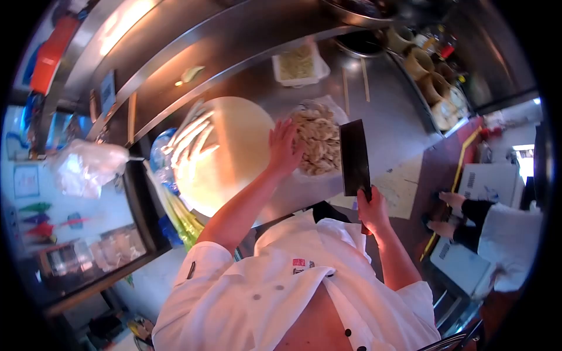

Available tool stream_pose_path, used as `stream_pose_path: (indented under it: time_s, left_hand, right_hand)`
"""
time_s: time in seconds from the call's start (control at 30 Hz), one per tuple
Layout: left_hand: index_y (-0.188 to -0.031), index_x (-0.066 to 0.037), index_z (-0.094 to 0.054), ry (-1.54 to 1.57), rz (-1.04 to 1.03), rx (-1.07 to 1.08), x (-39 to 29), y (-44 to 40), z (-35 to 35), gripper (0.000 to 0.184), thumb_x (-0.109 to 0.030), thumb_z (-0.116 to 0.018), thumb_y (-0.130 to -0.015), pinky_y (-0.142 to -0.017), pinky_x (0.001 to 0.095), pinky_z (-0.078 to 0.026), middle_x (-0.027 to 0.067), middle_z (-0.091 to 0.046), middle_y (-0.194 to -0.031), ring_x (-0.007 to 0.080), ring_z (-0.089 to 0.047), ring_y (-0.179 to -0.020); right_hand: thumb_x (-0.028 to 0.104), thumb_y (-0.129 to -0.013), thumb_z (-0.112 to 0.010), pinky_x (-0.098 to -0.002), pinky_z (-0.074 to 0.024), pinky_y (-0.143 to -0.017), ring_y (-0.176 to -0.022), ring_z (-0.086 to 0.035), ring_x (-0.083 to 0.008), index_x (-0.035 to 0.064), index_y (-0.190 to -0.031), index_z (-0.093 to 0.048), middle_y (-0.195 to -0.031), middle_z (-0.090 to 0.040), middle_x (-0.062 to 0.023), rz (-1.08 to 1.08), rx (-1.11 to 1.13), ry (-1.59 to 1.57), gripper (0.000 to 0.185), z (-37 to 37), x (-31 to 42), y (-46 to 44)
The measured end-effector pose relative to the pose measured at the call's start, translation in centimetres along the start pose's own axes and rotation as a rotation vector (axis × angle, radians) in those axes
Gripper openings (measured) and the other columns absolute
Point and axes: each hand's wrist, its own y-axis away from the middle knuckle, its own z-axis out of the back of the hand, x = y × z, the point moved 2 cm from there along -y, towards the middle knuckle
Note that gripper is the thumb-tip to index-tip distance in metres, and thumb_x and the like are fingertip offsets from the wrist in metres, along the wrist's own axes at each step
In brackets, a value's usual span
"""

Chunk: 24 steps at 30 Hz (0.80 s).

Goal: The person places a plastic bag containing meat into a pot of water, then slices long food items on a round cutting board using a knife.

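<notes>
My right hand (373, 212) is wrapped round the handle of a cleaver (355, 158). Its broad dark blade points away from me, at the right edge of a heap of pale sliced food (319, 137), whose kind I cannot make out. The heap lies on clear plastic. At its left edge is my left hand (285, 149), fingers spread and nothing held; whether the fingertips touch the slices I cannot tell. Left of that hand lies a round chopping board (234, 155) with several long white stalks (193, 139) on its far left part.
A white tub of shredded food (295, 63) stands at the back, with chopsticks (365, 79) to its right. Green stalks (181, 219) hang by the board's near left edge. A plastic bag (88, 167) hangs at left. Another person (506, 243) stands at right.
</notes>
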Motion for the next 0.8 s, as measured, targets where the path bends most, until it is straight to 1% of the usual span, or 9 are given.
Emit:
stream_pose_path:
  time_s: [0.17, 0.23, 0.3, 0.47, 0.57, 0.63, 0.73, 0.77, 0.8]
  left_hand:
    - [-0.131, -0.007, -0.059, -0.314, 0.138, -0.394, 11.7, 5.6, 8.7, 0.051, -0.017, -0.072, -0.083, -0.110, 0.0560, -0.036, 0.0163, -0.058, -0.134, 0.0378, -0.050, -0.131]
    - [-0.131, -0.008, -0.059, -0.444, 0.358, -0.315, 16.4, 7.9, 12.9, 0.051, -0.018, -0.074, -0.083, -0.110, 0.0542, -0.037, 0.0164, -0.058, -0.135, 0.0381, -0.049, -0.131]
    - [-0.132, -0.010, -0.058, -0.615, 0.409, -0.454, 18.5, 10.2, 15.1, 0.049, -0.019, -0.072, -0.087, -0.108, 0.0544, -0.040, 0.0156, -0.058, -0.133, 0.0383, -0.050, -0.128]
    - [-0.133, -0.012, -0.057, -0.516, 0.490, -0.369, 22.9, 11.4, 15.8, 0.044, -0.020, -0.069, -0.092, -0.105, 0.0545, -0.042, 0.0131, -0.059, -0.131, 0.0366, -0.052, -0.127]
    - [-0.130, -0.011, -0.060, -0.478, 0.489, -0.392, 23.1, 10.8, 16.0, 0.039, -0.018, -0.068, -0.093, -0.102, 0.0524, -0.043, 0.0127, -0.062, -0.124, 0.0357, -0.055, -0.123]
    - [-0.125, -0.009, -0.063, -0.396, 0.361, -0.430, 22.1, 10.1, 16.6, 0.034, -0.012, -0.067, -0.091, -0.097, 0.0500, -0.046, 0.0134, -0.064, -0.115, 0.0369, -0.059, -0.114]
    - [-0.119, -0.007, -0.065, -0.380, 0.153, -0.470, 16.5, 11.1, 18.1, 0.031, -0.004, -0.067, -0.088, -0.093, 0.0485, -0.047, 0.0132, -0.066, -0.110, 0.0369, -0.062, -0.106]
    - [-0.119, -0.007, -0.065, -0.376, 0.157, -0.469, 14.9, 12.0, 18.3, 0.031, -0.004, -0.067, -0.088, -0.093, 0.0485, -0.047, 0.0132, -0.066, -0.110, 0.0369, -0.062, -0.106]
    - [-0.119, -0.006, -0.065, -0.353, 0.090, -0.450, 13.2, 13.0, 18.2, 0.032, -0.002, -0.067, -0.087, -0.091, 0.0485, -0.047, 0.0146, -0.067, -0.110, 0.0377, -0.063, -0.104]
  right_hand:
    - [0.028, -0.101, -0.067, -0.0447, -0.0500, -0.057, -0.061, -0.066, -0.0296, -0.0019, -0.096, -0.061, -0.071, -0.066, -0.0171, 0.145, 0.211, 0.090, 0.031, -4.2, 5.1, -0.3]
    - [0.030, -0.099, -0.069, -0.0451, -0.0510, -0.061, -0.065, -0.067, -0.0310, -0.0011, -0.095, -0.062, -0.071, -0.067, -0.0177, 0.091, 0.345, 0.210, 0.032, -5.7, 8.5, 0.1]
    - [0.030, -0.099, -0.069, -0.0454, -0.0511, -0.061, -0.065, -0.067, -0.0316, -0.0008, -0.095, -0.062, -0.072, -0.066, -0.0178, 0.160, 0.402, 0.245, 0.032, -7.8, 8.9, -0.1]
    - [0.030, -0.099, -0.068, -0.0469, -0.0522, -0.064, -0.067, -0.067, -0.0358, -0.0005, -0.094, -0.060, -0.073, -0.066, -0.0193, 0.269, 0.508, 0.363, 0.032, -11.4, 10.3, -0.6]
    - [0.032, -0.099, -0.067, -0.0493, -0.0518, -0.065, -0.069, -0.067, -0.0408, -0.0004, -0.092, -0.058, -0.075, -0.067, -0.0211, 0.356, 0.521, 0.397, 0.034, -13.2, 9.1, -1.8]
    - [0.031, -0.099, -0.068, -0.0439, -0.0473, -0.053, -0.055, -0.060, -0.0284, 0.0004, -0.093, -0.057, -0.067, -0.063, -0.0145, 0.419, 0.504, 0.383, 0.032, -14.0, 7.9, -2.9]
    - [0.031, -0.099, -0.068, -0.0434, -0.0478, -0.054, -0.057, -0.061, -0.0275, 0.0002, -0.094, -0.057, -0.068, -0.063, -0.0147, 0.473, 0.483, 0.343, 0.033, -14.4, 6.5, -3.9]
    - [0.031, -0.099, -0.068, -0.0434, -0.0478, -0.054, -0.057, -0.061, -0.0275, 0.0002, -0.094, -0.057, -0.068, -0.063, -0.0147, 0.469, 0.485, 0.348, 0.033, -14.1, 7.0, -3.7]
    - [0.031, -0.098, -0.069, -0.0467, -0.0492, -0.060, -0.064, -0.063, -0.0352, -0.0001, -0.094, -0.057, -0.073, -0.064, -0.0187, 0.383, 0.520, 0.368, 0.034, -13.6, 7.9, -3.4]
